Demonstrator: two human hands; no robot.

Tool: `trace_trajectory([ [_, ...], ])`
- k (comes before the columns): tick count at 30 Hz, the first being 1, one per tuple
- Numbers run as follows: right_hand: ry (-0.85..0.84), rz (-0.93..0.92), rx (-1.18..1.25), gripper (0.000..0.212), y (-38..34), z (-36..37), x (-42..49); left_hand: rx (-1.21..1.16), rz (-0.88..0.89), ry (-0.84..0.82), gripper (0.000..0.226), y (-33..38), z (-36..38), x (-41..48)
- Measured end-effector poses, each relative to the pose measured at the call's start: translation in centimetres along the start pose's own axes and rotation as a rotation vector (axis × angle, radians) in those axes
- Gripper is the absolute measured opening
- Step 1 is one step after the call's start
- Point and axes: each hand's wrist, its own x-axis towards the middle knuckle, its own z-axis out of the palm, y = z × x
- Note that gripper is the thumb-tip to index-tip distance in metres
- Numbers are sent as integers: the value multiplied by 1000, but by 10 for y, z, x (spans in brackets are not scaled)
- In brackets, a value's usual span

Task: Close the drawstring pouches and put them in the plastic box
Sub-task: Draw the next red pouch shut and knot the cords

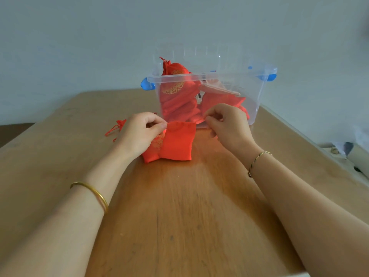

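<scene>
Head view, frame centre: left hand (139, 132) pinches the top left corner of a red pouch (177, 142) lying on the table (179, 216); right hand (225, 124) pinches at its top right; plastic box (199, 77), holding more pouches, stands just behind.

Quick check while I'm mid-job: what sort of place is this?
Probably a plain room at home or a small workshop: a worn wooden table, a blank pale wall behind it, and a clear plastic box with blue latches holding red pouches.
</scene>
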Motion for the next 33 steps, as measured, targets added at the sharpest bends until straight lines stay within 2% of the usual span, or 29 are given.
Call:
trace_trajectory([
  [5,57,14,-242,13,2,-5,-1,38,-9,75,10,-5,-8,4],
  [11,60,115,-317,20,7,-11,2,146,-10,174,8,-14,-16,6],
  [14,48,185,-174,23,8,-11,4,219,-11,216,8,-17,-20,6],
  [19,-75,477,447,19,2,-14,2,221,-40,283,11,-18,-24,4],
  [21,-96,579,582,19,1,-17,2,199,-61,300,12,-20,-25,4],
  [27,-65,683,698,29,1,-21,2,109,-107,303,18,-25,-27,7],
  [33,-34,624,578,28,3,-17,2,61,-136,262,26,-24,-27,7],
])
